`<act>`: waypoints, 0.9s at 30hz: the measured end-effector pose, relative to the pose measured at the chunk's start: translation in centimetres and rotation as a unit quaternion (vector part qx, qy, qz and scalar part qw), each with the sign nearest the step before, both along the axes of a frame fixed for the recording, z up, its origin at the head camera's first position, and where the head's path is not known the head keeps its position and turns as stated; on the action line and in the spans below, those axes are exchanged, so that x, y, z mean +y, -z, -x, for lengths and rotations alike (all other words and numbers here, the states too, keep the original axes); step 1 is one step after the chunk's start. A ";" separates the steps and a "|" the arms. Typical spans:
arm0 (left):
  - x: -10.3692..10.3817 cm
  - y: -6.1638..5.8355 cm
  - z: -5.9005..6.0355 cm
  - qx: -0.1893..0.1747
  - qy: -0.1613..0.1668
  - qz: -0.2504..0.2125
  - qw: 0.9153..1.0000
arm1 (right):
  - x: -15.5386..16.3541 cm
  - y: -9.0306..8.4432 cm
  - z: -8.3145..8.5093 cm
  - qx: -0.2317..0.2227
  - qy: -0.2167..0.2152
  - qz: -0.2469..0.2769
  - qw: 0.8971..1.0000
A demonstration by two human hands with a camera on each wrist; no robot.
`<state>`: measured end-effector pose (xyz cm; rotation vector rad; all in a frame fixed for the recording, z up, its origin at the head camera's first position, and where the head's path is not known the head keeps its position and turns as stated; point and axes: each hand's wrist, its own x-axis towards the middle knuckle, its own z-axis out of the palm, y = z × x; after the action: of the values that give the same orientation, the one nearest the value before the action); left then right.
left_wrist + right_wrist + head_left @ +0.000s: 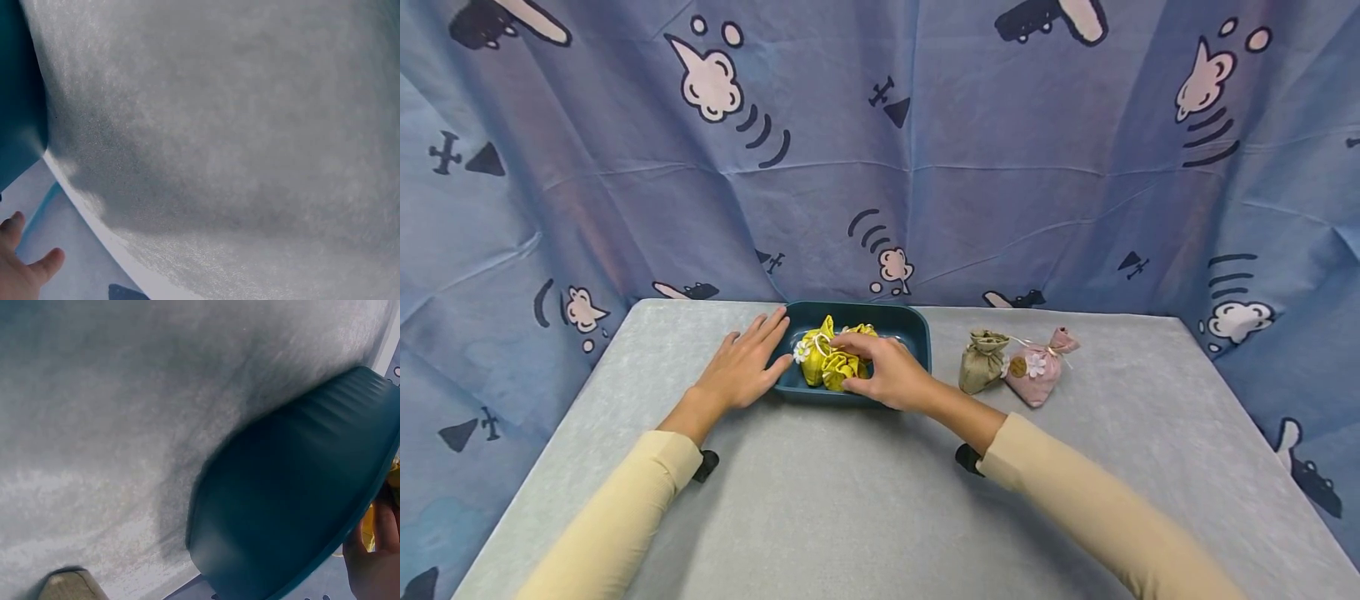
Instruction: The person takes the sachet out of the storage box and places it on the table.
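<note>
A dark teal bin point(820, 398) stands at the back of the table with several small yellow drawstring pouches in it. One yellow pouch point(811, 360) with a white flower leans at the left inside. My right hand point(898, 375) reaches over the bin's right side, thumb and fingers curved round another yellow pouch point(837, 372); the right wrist view shows its fingers point(385, 525) at yellow fabric beyond the bin wall. My left hand point(741, 367) lies at the bin's left edge with its fingers extended and holds nothing.
An olive-green pouch point(981, 368) stands right of the bin, touching or nearly touching a pink pouch point(1036, 379) with a white flower. Grey cloth covers the table point(835, 500). A blue patterned curtain point(1015, 208) hangs behind and at both sides.
</note>
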<state>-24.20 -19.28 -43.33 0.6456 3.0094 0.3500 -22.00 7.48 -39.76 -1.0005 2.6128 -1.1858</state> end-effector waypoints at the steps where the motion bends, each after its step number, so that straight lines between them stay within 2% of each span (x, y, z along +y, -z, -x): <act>1: 0.0 0.0 0.0 0.000 0.000 -0.001 1.000 | 0.0 0.0 0.0 0.000 0.001 0.001 1.000; 11: 0.0 0.2 0.1 0.012 0.006 -0.006 1.000 | -0.1 0.0 -0.1 -0.010 0.016 0.020 1.000; 19: -0.1 0.2 0.2 0.009 0.007 -0.006 1.000 | 0.2 -0.1 -0.1 0.016 0.024 0.029 0.999; 27: -0.1 0.3 0.1 0.006 0.004 -0.003 1.000 | 0.5 -0.7 -0.3 0.019 0.043 0.035 0.998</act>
<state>-24.34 -19.41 -43.58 0.6636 3.0165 0.3570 -21.72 7.99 -39.09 -0.9406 2.6854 -1.2976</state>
